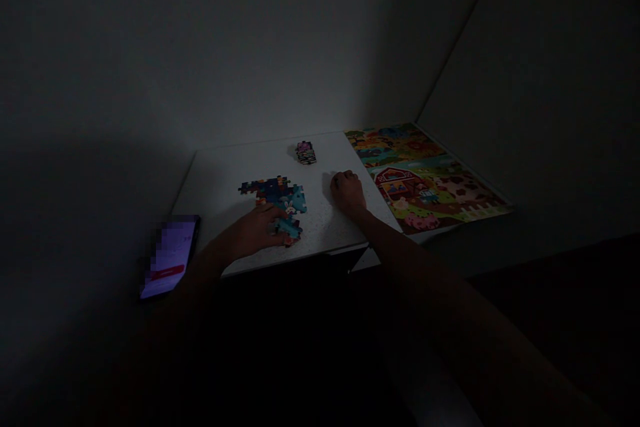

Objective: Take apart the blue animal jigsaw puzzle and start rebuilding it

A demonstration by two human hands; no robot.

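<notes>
A partly joined jigsaw puzzle (pixel 277 189) in blue, teal and orange, with a white rabbit on it, lies on the white tabletop. My left hand (pixel 255 230) rests at its near left edge, thumb and fingers apart on either side of some teal pieces and touching them. Further right, my right hand (pixel 347 191) sits on the tabletop with its fingers curled in. Whatever may be inside those fingers is hidden. Beyond the puzzle stands a small stack of loose puzzle pieces (pixel 305 153), a pink one uppermost.
Colourful farm and animal picture sheets (pixel 425 190) cover the right part of the white table (pixel 220 173). A lit phone (pixel 173 257) is at the left, beside the table. Pale walls (pixel 280 47) close off the back and right. The room is dim.
</notes>
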